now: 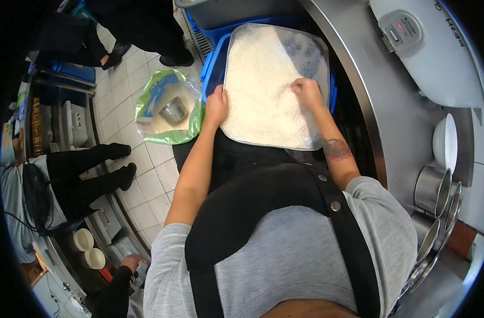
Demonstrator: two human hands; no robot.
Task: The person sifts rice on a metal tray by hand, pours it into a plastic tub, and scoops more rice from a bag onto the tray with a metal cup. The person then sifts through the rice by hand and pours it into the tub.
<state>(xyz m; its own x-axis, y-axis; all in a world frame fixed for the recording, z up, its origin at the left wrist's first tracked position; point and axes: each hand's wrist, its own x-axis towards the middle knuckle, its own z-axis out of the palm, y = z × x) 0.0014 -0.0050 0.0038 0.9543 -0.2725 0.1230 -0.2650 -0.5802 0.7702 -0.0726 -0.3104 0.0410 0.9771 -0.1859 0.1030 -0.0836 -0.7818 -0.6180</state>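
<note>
A large rectangular see-through tray or sieve (315, 55) rests over a blue tub (214, 62) in front of me. Pale, crumbly flour-like material (263, 79) covers most of it; the upper right part is thinly covered. My left hand (217, 106) is closed on the tray's left rim. Over the right part of the flour, my right hand (308, 93) has its fingers curled together at the surface; whatever they hold is hidden. To the left, an open green-edged plastic bag (184, 137) contains similar pale material and a metal cup (173, 111).
A steel counter (358, 63) runs along my right, bearing a white rice cooker (438, 58), a white bowl (445, 142) and steel pots (432, 191). Other people stand on the tiled floor (146, 164) to the left, near counters with white tubs (84, 240).
</note>
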